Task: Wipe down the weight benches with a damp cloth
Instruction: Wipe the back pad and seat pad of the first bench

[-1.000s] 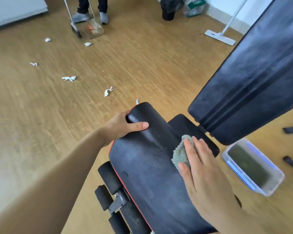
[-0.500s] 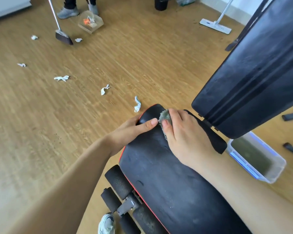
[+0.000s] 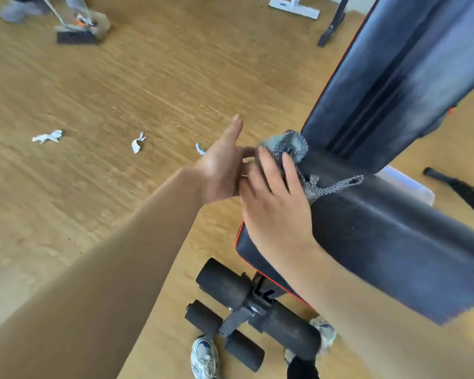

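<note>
The black weight bench seat (image 3: 394, 242), with red piping, runs from centre to lower right. Its raised backrest (image 3: 394, 77) stands at the upper right. A grey-blue damp cloth (image 3: 288, 146) lies bunched on the seat's far end, just below the backrest. My right hand (image 3: 277, 209) presses on the cloth, with part of it trailing out past the fingers. My left hand (image 3: 222, 170) is off the seat at its left edge, thumb raised and palm open. Its fingers reach toward the cloth and are partly hidden behind my right hand.
Black foam leg rollers (image 3: 225, 285) sit below the seat, beside my shoes (image 3: 204, 356). A water basin (image 3: 411, 184) stands behind the bench, near a black brush (image 3: 465, 192). Paper scraps (image 3: 137, 144) litter the wooden floor. Another person's broom and dustpan (image 3: 77, 34) and a mop head (image 3: 293, 6) are far off.
My right hand slid the cloth from mid-seat to the seat's far end. My left hand let go of the seat edge and lifted, thumb up. The view shifted closer and lower.
</note>
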